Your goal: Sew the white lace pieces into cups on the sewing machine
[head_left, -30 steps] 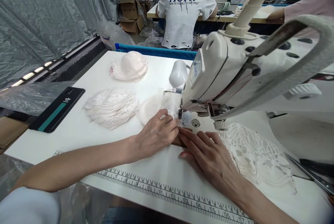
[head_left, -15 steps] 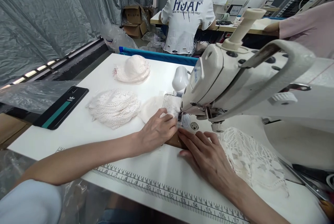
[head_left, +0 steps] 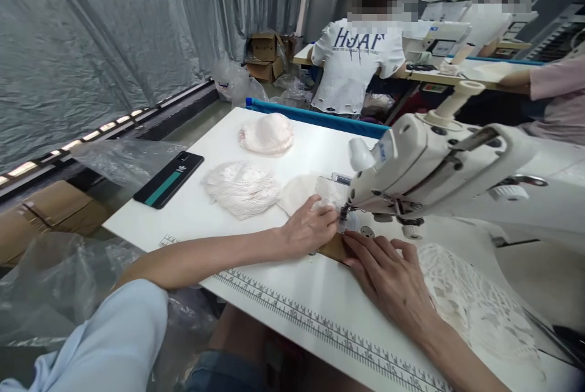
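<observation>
My left hand (head_left: 311,227) is closed in a pinch on a piece of white lace fabric (head_left: 325,189), just left of the presser foot (head_left: 344,213) of a white sewing machine (head_left: 411,160). Under that lace, a pale round cup-shaped piece (head_left: 297,194) lies on the white table (head_left: 256,252). My right hand (head_left: 393,273) rests with fingers stretched out flat at the front of the needle area, fingertips close to the foot and a brown plate (head_left: 334,248). Whatever lies beneath its fingertips is hidden. White openwork lace (head_left: 475,300) spreads beside my right wrist.
Left on the table are a gathered lace bundle (head_left: 242,189), a pinkish-white cup (head_left: 267,134) and a black phone (head_left: 169,180). A printed ruler (head_left: 315,326) runs along the front edge. Scissors (head_left: 555,337) lie far right. Ahead, a co-worker (head_left: 356,69) sits at another table.
The view has swung left, so the table and machine appear farther right and lower. Both hands keep nearly the same place beside the presser foot, the left still pinching the lace.
</observation>
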`<state>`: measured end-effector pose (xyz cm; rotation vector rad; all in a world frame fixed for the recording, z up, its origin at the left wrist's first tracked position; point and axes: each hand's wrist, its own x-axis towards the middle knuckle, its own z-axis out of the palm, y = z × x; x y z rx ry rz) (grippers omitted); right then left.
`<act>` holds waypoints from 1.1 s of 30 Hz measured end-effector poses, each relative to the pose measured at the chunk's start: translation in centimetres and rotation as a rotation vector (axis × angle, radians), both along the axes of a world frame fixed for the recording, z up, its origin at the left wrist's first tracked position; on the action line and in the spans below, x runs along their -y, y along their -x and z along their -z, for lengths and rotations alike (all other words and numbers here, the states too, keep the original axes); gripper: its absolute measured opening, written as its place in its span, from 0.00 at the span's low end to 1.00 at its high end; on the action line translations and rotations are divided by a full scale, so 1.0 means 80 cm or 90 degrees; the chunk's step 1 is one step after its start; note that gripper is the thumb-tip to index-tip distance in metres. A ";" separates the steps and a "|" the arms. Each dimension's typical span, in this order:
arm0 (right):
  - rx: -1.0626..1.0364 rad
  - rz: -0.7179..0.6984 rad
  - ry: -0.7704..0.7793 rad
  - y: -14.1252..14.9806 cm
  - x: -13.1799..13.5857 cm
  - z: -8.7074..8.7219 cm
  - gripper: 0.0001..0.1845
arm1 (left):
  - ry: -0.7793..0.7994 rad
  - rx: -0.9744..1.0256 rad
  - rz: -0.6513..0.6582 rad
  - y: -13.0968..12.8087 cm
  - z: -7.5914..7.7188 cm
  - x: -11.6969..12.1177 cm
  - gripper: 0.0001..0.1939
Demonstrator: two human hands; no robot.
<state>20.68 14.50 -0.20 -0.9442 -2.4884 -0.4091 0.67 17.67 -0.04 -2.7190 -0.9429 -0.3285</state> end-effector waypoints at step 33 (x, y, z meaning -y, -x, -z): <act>-0.062 -0.151 0.258 0.026 0.109 -0.031 0.17 | 0.176 0.166 -0.022 0.075 -0.011 0.143 0.19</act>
